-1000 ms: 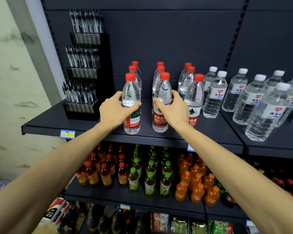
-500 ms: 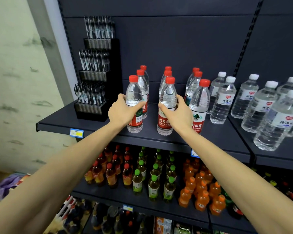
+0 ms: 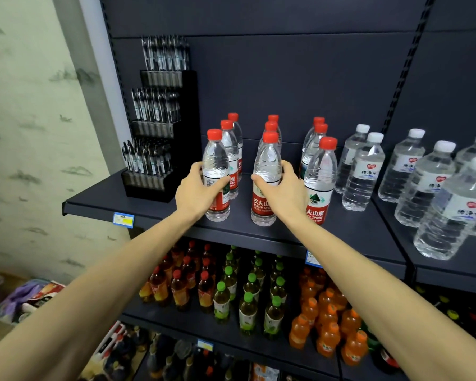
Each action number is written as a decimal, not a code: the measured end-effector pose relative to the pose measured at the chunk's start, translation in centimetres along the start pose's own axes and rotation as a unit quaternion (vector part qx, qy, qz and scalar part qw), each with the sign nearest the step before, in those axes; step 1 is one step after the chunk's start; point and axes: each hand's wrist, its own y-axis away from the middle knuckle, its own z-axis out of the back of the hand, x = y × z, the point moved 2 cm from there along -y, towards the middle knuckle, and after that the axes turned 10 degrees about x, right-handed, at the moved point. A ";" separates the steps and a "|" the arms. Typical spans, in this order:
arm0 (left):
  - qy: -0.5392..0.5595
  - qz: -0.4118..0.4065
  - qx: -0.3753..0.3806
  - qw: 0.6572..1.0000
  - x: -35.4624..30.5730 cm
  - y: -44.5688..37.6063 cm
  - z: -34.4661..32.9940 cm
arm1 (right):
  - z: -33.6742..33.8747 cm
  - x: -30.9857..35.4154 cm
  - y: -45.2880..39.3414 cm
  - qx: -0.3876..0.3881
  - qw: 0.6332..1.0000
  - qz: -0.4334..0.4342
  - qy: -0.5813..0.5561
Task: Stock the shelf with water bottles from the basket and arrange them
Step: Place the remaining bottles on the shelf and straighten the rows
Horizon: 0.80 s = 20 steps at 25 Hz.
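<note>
You are looking through a single head-worn wide-angle camera, facing forward and slightly down at the dark shelf (image 3: 154,213). You are standing close to it, with both forearms reaching up from the bottom corners of the frame toward its front edge. The shelf is sitting across the middle of the view; above it the back panel is filling the frame, below it lower tiers are showing, and left of it a pale wall (image 3: 25,133) is running down. No second view is sharing the scene.
</note>
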 end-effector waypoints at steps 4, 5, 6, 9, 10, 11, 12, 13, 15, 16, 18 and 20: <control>-0.027 0.034 -0.057 0.997 -0.7 0.3 0.1 | -0.3 0.2 -0.4 0.012 1.000 0.000 -0.001; -0.036 0.046 -0.070 0.996 -0.8 0.5 0.1 | -0.4 0.2 -0.5 0.015 1.000 0.000 0.002; -0.043 0.054 -0.076 0.995 -0.9 0.7 0.0 | -0.5 0.2 -0.4 0.018 1.000 0.001 0.007; -0.008 0.039 -0.041 0.998 -0.5 1.1 -0.4 | -0.6 -0.2 -0.4 0.032 0.999 0.014 0.029; 0.020 0.028 -0.016 0.999 -0.1 1.4 -0.5 | -0.7 -0.4 -0.3 0.039 0.999 0.019 0.031; 0.043 0.023 0.007 0.999 0.5 1.7 -0.5 | -0.8 -0.5 -0.2 0.044 0.998 0.022 0.029; 0.050 0.022 0.024 0.998 1.2 2.0 -0.7 | -0.8 -0.6 -0.2 0.047 0.998 0.025 0.025; 0.044 0.029 0.036 0.998 2.0 2.3 -1.0 | -0.8 -0.5 -0.2 0.051 0.998 0.025 0.020; 0.032 0.047 0.050 0.997 3.3 2.6 -1.6 | -0.7 -0.4 0.2 0.057 0.998 0.012 0.003; 0.036 0.053 0.055 0.996 3.9 2.6 -1.8 | -0.7 -0.4 0.7 0.056 0.998 0.006 -0.008; 0.048 0.056 0.068 0.995 4.5 2.6 -1.6 | -0.7 0.1 1.9 0.025 0.999 0.024 -0.033; 0.050 0.046 0.092 0.993 5.0 2.4 -1.1 | -0.6 1.0 3.3 -0.050 0.993 0.095 -0.059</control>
